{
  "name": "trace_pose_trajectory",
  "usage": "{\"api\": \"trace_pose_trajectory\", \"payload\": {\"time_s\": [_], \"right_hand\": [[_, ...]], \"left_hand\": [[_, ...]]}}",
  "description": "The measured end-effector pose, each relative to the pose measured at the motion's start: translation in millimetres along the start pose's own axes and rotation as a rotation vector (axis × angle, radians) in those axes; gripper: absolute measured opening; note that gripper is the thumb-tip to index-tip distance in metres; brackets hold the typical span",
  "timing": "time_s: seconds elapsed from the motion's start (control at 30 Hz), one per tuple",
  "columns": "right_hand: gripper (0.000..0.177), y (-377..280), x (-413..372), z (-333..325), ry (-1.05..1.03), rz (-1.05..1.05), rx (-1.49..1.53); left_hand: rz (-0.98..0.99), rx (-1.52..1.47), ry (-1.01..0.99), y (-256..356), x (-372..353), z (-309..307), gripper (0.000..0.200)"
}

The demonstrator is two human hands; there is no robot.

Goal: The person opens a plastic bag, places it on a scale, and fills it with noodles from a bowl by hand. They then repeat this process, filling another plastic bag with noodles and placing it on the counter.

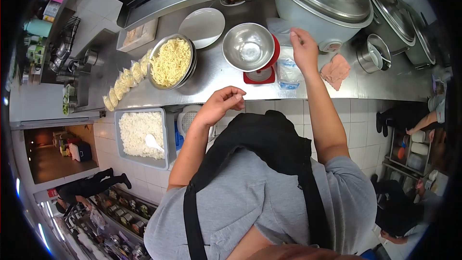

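Note:
My left hand (224, 105) hovers at the counter's front edge, fingers curled in and thumb against them, with nothing visible in it. To the right, my right hand (305, 50) is closed, its fingertips at a thin clear plastic bag (279, 27). Below that hand lies a pack of clear plastic bags (288, 73). A steel bowl (248, 46) sits on a red kitchen scale (260, 76) between my hands. Left of it, cooked yellow noodles (170, 61) fill a steel bowl stacked on others. Several bagged noodle portions (126, 82) line the counter beside them.
Behind my right hand stands a large lidded pot (322, 0). A pink cloth (336, 71) and a small steel pot (373, 54) lie farther right. A white plate (202, 27) is at the back. Below the counter is a grey tub of rice (141, 137). Other people work at both sides.

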State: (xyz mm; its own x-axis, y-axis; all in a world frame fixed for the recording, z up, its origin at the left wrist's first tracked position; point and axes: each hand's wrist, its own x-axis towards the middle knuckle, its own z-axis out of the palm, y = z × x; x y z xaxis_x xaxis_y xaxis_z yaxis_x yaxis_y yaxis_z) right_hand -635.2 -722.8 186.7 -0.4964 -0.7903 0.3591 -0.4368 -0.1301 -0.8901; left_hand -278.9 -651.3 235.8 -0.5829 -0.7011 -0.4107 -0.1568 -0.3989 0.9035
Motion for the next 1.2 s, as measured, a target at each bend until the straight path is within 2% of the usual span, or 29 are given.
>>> {"api": "trace_pose_trajectory", "payload": {"time_s": [0.1,0.2,0.23,0.3,0.33,0.37,0.4,0.43,0.47,0.53,0.6,0.67,0.73,0.8,0.83,0.87,1.0,1.07,1.1,1.17,1.2], "right_hand": [[0.026,-95,-29,-19,0.029,-0.333,-0.095],[0.027,-168,-71,-15,-0.185,-0.609,-0.202],[0.029,-189,-87,-7,-0.247,-0.674,-0.212],[0.033,-220,-118,11,-0.372,-0.781,-0.255],[0.033,-228,-132,20,-0.38,-0.783,-0.258],[0.035,-234,-143,29,-0.47,-0.794,-0.224],[0.037,-238,-150,35,-0.558,-0.806,-0.191],[0.037,-238,-155,39,-0.561,-0.817,-0.195],[0.037,-238,-159,43,-0.614,-0.814,-0.163],[0.033,-241,-161,47,-0.714,-0.808,-0.118],[0.033,-248,-159,47,-0.724,-0.803,-0.063],[0.032,-249,-157,44,-0.736,-0.801,-0.009],[0.028,-244,-152,36,-0.658,-0.471,0.091],[0.027,-245,-136,34,-0.431,-0.387,0.129],[0.028,-251,-123,35,-0.328,-0.419,0.104],[0.029,-258,-109,38,-0.224,-0.448,0.078],[0.034,-256,-74,61,-0.184,-0.495,0.011],[0.033,-236,-66,67,-0.526,-0.631,-0.013],[0.033,-228,-69,67,-0.537,-0.635,-0.005],[0.031,-222,-71,71,-0.689,-0.013,0.157],[0.03,-225,-77,71,-0.62,-0.05,0.137]], "left_hand": [[0.025,-0.049,-0.105,22,-3,-12,0.044],[0.201,-0.215,-0.258,35,4,-19,0.077],[0.207,-0.223,-0.252,39,7,-21,0.077],[0.137,-0.695,-0.392,56,2,-20,0.08],[0.067,-0.827,-0.327,70,-12,-17,0.065],[0.074,-0.833,-0.329,63,-12,-26,0.065],[0.086,-0.8,-0.337,55,-8,-38,0.056],[0.099,-0.766,-0.345,49,-6,-48,0.047],[0.135,-0.748,-0.253,56,-15,-47,0.038],[0.199,-0.729,-0.17,48,-26,-58,0.037],[0.258,-0.697,-0.03,46,-35,-70,0.032],[0.325,-0.682,0.026,39,-42,-79,0.032],[0.396,-0.608,0.096,33,-51,-87,0.032],[0.428,-0.516,0.167,31,-60,-89,0.032],[0.444,-0.419,0.229,31,-63,-88,0.033],[0.454,-0.424,0.233,32,-67,-87,0.033],[0.466,-0.453,0.198,27,-78,-82,0.038],[0.453,-0.433,0.189,19,-84,-79,0.04],[0.452,-0.495,0.151,18,-85,-79,0.045],[0.463,-0.549,0.127,14,-88,-88,0.052],[0.467,-0.729,-0.231,7,-91,-101,0.071]]}}
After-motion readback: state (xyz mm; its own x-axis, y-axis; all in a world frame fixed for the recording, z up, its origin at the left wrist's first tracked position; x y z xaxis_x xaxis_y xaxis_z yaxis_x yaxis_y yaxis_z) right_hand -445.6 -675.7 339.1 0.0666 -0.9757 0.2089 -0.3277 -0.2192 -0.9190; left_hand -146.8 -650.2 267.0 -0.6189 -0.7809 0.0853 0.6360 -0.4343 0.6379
